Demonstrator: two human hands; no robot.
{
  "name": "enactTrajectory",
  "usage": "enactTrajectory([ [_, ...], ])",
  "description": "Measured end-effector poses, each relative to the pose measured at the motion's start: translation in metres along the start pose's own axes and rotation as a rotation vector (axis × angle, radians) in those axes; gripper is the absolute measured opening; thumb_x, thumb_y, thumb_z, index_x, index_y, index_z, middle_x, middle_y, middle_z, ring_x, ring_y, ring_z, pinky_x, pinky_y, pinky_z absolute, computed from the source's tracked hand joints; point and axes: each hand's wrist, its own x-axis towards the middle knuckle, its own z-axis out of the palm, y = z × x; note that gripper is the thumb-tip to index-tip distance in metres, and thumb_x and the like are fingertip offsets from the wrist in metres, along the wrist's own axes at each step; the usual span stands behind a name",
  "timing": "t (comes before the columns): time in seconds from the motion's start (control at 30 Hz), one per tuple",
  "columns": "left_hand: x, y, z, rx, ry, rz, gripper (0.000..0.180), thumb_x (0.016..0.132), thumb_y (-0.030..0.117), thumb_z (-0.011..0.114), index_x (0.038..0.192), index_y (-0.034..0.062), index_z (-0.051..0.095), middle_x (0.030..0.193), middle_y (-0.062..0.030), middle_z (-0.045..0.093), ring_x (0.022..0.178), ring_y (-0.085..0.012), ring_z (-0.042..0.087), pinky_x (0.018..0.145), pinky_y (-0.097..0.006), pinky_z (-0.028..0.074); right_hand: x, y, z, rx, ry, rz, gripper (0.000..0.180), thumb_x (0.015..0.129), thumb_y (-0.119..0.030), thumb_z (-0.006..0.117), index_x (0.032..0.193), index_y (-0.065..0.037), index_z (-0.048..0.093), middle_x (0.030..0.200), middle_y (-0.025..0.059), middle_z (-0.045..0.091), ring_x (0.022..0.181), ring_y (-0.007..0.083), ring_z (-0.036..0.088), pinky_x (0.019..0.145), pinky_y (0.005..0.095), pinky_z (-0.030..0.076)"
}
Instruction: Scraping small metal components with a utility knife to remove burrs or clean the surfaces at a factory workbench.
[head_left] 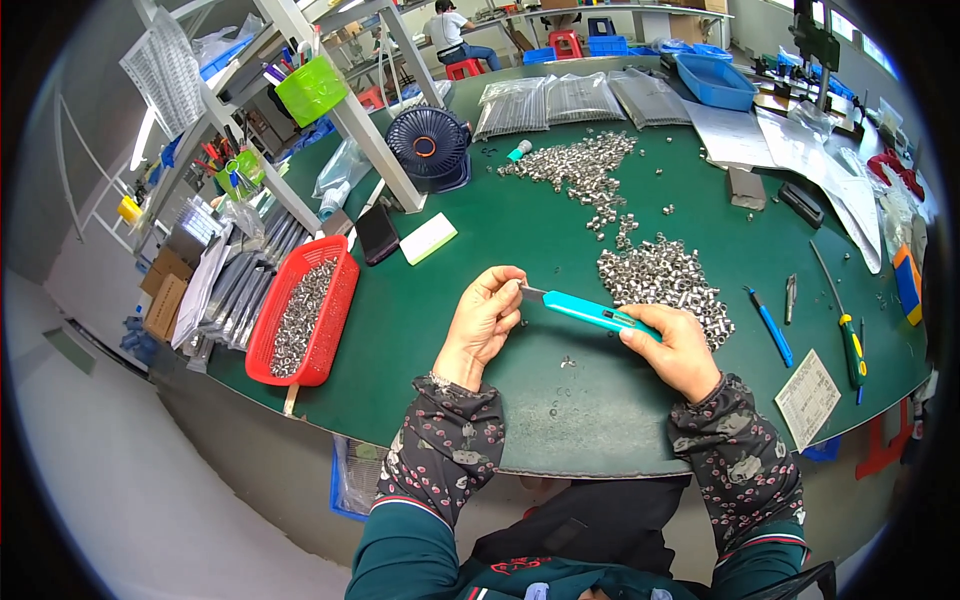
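My right hand point(672, 348) grips a teal utility knife point(590, 312), its blade pointing left. My left hand point(483, 318) is closed in a pinch right at the blade's tip; whatever small piece sits between thumb and fingers is hidden. Just beyond the knife lies a heap of small silvery metal rings point(665, 285), partly behind my right hand. A second, looser spread of such metal parts point(575, 165) reaches toward the far side of the green table point(510, 225). A few tiny bits point(568, 362) rest on the tabletop between my forearms.
At left stand a red basket point(262, 335) of metal parts, a phone point(377, 234) and a dark fan point(428, 147). To the right lie a blue pen-like tool point(770, 328), a screwdriver point(853, 350) and a paper card point(808, 398). Filled plastic bags point(582, 98) and a blue bin point(715, 82) line the back.
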Motion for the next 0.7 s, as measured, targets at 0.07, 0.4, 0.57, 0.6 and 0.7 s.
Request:
enactTrajectory([
  [0.07, 0.0, 0.0, 0.002, 0.004, 0.024, -0.007, 0.012, 0.084, 0.004, 0.054, 0.095, 0.001, 0.054, 0.079, 0.0003, 0.049, 0.051, -0.0025, 0.031, 0.037, -0.014, 0.023, -0.001, 0.0, 0.001, -0.134, 0.07, -0.058, 0.029, 0.076, -0.025, 0.059, 0.097, -0.005, 0.061, 0.072, 0.0096, 0.058, 0.062, 0.0267, 0.057, 0.059, 0.0355, 0.044],
  [0.4, 0.001, -0.003, 0.0, -0.021, 0.126, -0.079, 0.013, 0.085, 0.01, 0.054, 0.094, 0.0009, 0.056, 0.077, -0.0014, 0.049, 0.053, -0.0042, 0.034, 0.038, -0.014, 0.024, -0.003, -0.012, 0.004, -0.438, 0.259, -0.309, 0.031, 0.068, -0.015, 0.066, 0.098, -0.009, 0.057, 0.067, 0.0073, 0.048, 0.055, 0.0239, 0.052, 0.049, 0.0332, 0.04],
  [0.57, 0.002, -0.001, -0.003, -0.084, 0.181, -0.05, 0.012, 0.087, 0.013, 0.052, 0.092, 0.0027, 0.054, 0.074, -0.0021, 0.049, 0.053, -0.0043, 0.035, 0.037, -0.014, 0.024, 0.0, -0.014, -0.002, -0.408, 0.446, -0.328, 0.039, 0.064, -0.008, 0.068, 0.1, -0.007, 0.055, 0.068, 0.0079, 0.047, 0.057, 0.024, 0.052, 0.05, 0.0339, 0.042],
  [0.6, 0.002, -0.002, -0.003, -0.102, 0.167, -0.042, 0.012, 0.087, 0.015, 0.051, 0.092, 0.0034, 0.053, 0.074, -0.0025, 0.049, 0.052, -0.0042, 0.035, 0.037, -0.014, 0.024, -0.001, -0.012, -0.001, -0.41, 0.446, -0.326, 0.039, 0.064, -0.008, 0.068, 0.1, -0.007, 0.055, 0.068, 0.0079, 0.047, 0.057, 0.024, 0.052, 0.05, 0.0339, 0.042],
  [0.7, 0.0, -0.001, -0.004, -0.098, 0.123, -0.051, 0.012, 0.087, 0.015, 0.051, 0.094, 0.005, 0.051, 0.077, -0.0036, 0.051, 0.05, -0.0032, 0.035, 0.036, -0.014, 0.024, -0.001, -0.006, 0.002, -0.635, 0.26, -0.33, 0.039, 0.064, -0.009, 0.068, 0.101, -0.007, 0.055, 0.07, 0.0074, 0.047, 0.058, 0.0237, 0.053, 0.05, 0.034, 0.042],
])
